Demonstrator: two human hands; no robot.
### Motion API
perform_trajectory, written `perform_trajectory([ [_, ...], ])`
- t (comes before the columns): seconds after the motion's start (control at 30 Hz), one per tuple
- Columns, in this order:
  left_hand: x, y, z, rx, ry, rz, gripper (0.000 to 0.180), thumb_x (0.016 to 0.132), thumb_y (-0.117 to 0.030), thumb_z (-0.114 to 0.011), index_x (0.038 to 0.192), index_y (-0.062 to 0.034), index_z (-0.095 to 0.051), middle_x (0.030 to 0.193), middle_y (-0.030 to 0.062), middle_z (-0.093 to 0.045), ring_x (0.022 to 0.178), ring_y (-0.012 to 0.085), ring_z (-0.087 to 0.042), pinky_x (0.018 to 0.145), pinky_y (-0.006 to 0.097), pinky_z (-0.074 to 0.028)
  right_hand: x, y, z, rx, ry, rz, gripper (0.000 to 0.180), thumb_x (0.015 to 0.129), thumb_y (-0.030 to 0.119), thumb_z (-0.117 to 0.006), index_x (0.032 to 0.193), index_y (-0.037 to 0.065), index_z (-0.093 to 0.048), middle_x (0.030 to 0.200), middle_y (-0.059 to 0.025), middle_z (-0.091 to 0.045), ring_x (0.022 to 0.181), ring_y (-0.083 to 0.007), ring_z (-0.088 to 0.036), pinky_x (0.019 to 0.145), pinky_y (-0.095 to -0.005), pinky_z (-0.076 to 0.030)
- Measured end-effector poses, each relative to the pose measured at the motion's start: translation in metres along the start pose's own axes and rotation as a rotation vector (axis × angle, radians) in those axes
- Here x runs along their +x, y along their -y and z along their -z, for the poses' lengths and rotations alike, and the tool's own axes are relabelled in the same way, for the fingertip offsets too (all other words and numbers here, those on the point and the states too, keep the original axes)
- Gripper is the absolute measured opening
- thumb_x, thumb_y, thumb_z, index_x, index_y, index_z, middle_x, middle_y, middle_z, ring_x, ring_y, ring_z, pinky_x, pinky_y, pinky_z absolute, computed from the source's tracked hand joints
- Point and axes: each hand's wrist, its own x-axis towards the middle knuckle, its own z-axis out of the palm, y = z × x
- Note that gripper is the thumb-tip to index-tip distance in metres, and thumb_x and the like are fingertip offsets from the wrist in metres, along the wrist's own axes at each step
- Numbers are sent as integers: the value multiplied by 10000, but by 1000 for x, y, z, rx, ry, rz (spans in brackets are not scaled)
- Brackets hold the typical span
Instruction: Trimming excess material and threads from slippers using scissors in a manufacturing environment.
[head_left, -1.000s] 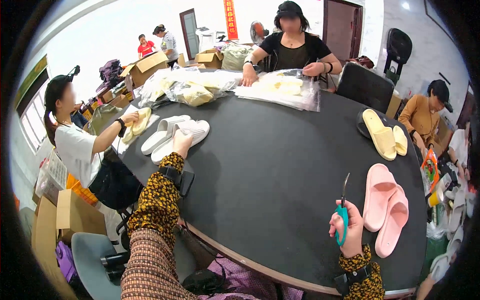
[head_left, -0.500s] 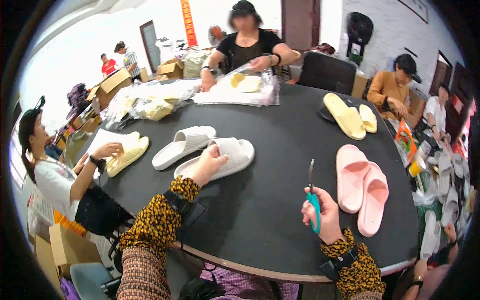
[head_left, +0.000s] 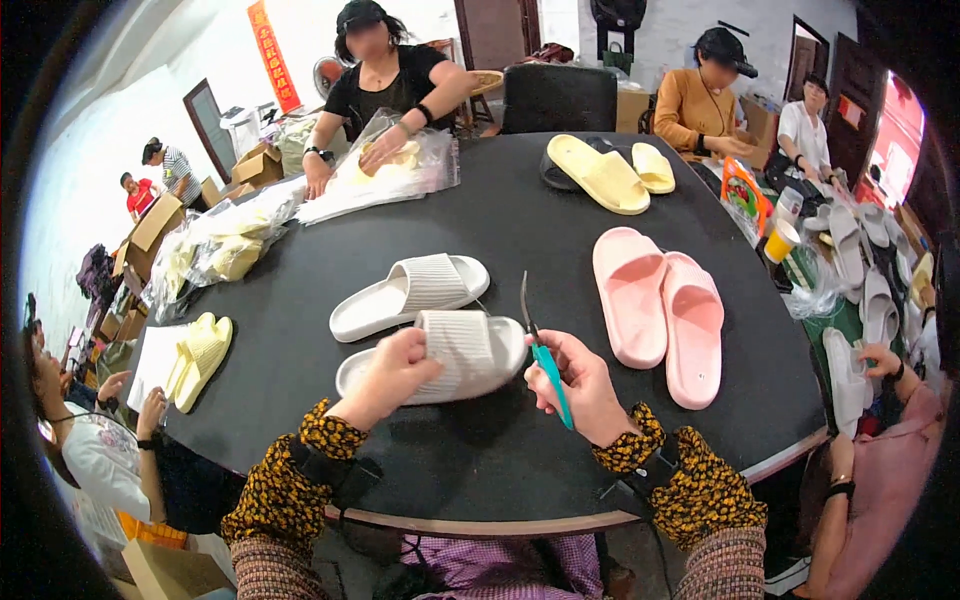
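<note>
A light grey slide slipper [head_left: 460, 345] lies on the black table in front of me. My left hand [head_left: 390, 378] is closed on the near side of its ribbed strap. The matching grey slipper [head_left: 405, 296] rests just beyond it, toe to the right. In my right hand [head_left: 585, 388] is a pair of scissors [head_left: 547, 375] with teal handles. Their thin curved blades point up and away, close to the toe end of the held slipper.
Pink slippers [head_left: 630, 300] lie to the right, yellow slippers [head_left: 605, 178] on something dark behind them. Another yellow pair [head_left: 205, 355] is at the left edge. Across the black table [head_left: 530, 215], a person [head_left: 395, 85] handles clear plastic bags. Other people sit around.
The scissors in my right hand have moved left, toward the grey slippers. My left hand stays on the near slipper. The view has turned right.
</note>
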Motion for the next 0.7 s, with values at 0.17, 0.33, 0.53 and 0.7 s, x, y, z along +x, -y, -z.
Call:
perform_trajectory([
  [0.17,12,24,22,-49,-58,54,299,846,-40,-607,1111,72,-526,938,55,-650,739,82,-575,614,230,-451,0,4,-1,13,42,-17,387,893,114,-580,1249,11,-467,836,-35,-584,619,-45,-541,533,-178,-457],
  [0.33,14,22,22,-47,-54,31,388,841,-52,-622,1168,62,-448,896,62,-645,698,102,-570,596,236,-460,-1,6,-2,102,33,-70,403,893,129,-641,1230,-10,-470,837,-14,-572,628,-40,-510,537,-197,-435],
  [0.53,23,23,35,-200,-115,88,725,843,-124,-682,1382,64,-235,869,129,-636,646,135,-588,513,248,-475,2,5,2,119,83,-146,406,917,190,-607,1251,12,-460,873,-39,-578,661,-71,-557,570,-210,-470],
  [0.7,42,40,48,-530,7,166,859,906,-180,-633,1483,16,-27,1040,178,-604,720,165,-615,588,312,-520,11,3,-3,203,88,-97,419,930,229,-586,1272,34,-443,945,-74,-586,803,-125,-604,709,-275,-508],
])
